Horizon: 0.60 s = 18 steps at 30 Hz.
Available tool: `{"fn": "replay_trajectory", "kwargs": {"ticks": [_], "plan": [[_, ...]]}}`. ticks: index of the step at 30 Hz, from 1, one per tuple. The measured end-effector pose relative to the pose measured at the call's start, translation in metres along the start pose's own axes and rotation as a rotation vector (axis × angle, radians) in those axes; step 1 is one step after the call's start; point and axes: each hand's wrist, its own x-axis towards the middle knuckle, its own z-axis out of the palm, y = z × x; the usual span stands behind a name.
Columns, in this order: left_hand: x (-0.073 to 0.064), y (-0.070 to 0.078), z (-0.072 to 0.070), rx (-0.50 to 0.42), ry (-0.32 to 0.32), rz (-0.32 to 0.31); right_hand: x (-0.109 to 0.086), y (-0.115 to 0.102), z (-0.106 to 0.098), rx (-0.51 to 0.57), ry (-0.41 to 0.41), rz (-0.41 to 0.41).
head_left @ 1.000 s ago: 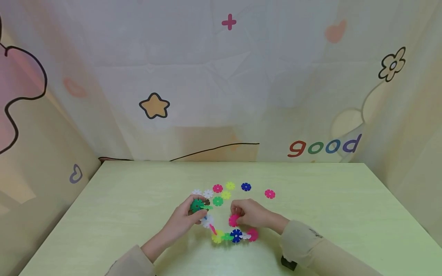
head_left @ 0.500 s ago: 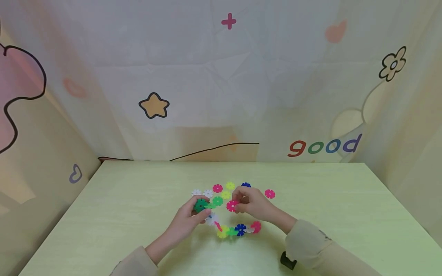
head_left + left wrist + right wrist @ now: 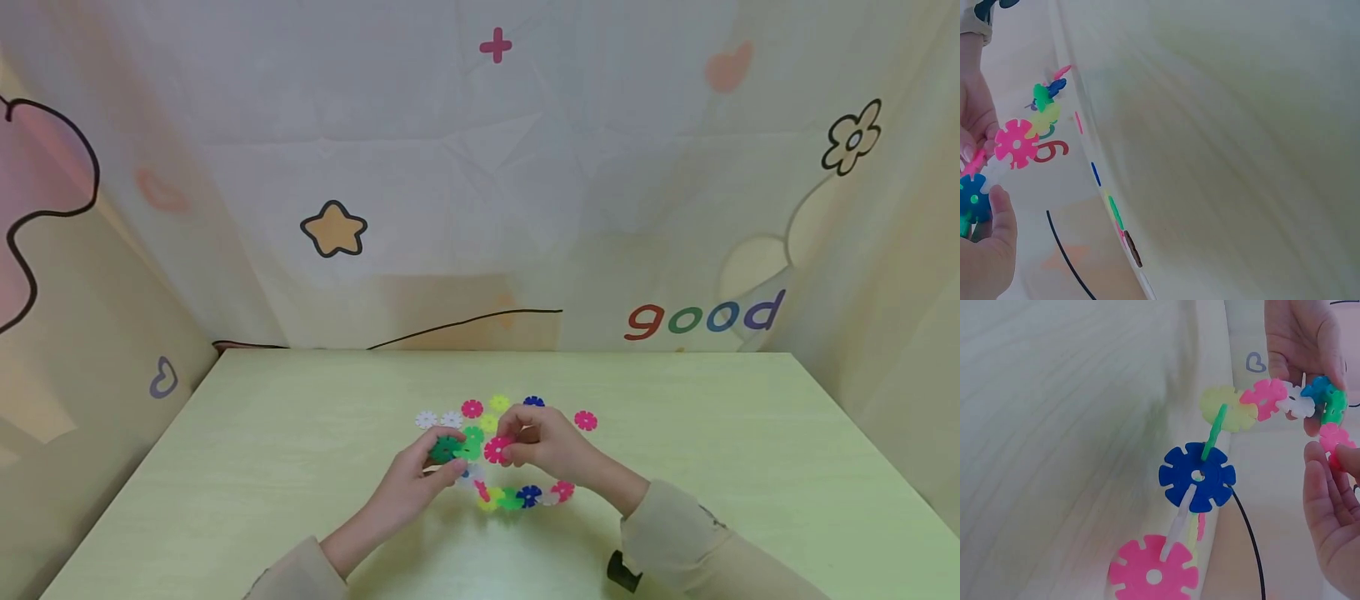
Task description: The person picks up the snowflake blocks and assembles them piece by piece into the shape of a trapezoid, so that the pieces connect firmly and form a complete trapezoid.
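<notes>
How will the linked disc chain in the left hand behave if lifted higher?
The chain is probably light: the left hand alone seems to support it. It may flex, since its discs join at narrow slots. The pink end disc could pull loose; only one white disc joins it.
</notes>
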Motion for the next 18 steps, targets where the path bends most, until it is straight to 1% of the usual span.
{"fn": "replay_trajectory", "kwargs": {"ticks": [3,8,14,18], "plan": [[-0.0005,0.0009,0.0006,0.014,-0.016,0.011,-0.0018,-0.0016,0.0009,0.003,-0.003,-0.01],[0.0004,0.0004,0.0013,0.028,-0.027,0.033,-0.0038,-0.002,0.0019,-0.001,0.001,-0.018],[0.0008,-0.0006,0.0025,0.025,-0.055,0.047,-0.0066,-0.0022,0.0026,0.001,0.005,-0.036],[0.0003,0.0,0.0028,0.028,-0.077,0.058,-0.0093,-0.0041,0.0045,0.0,0.013,-0.034]]}}
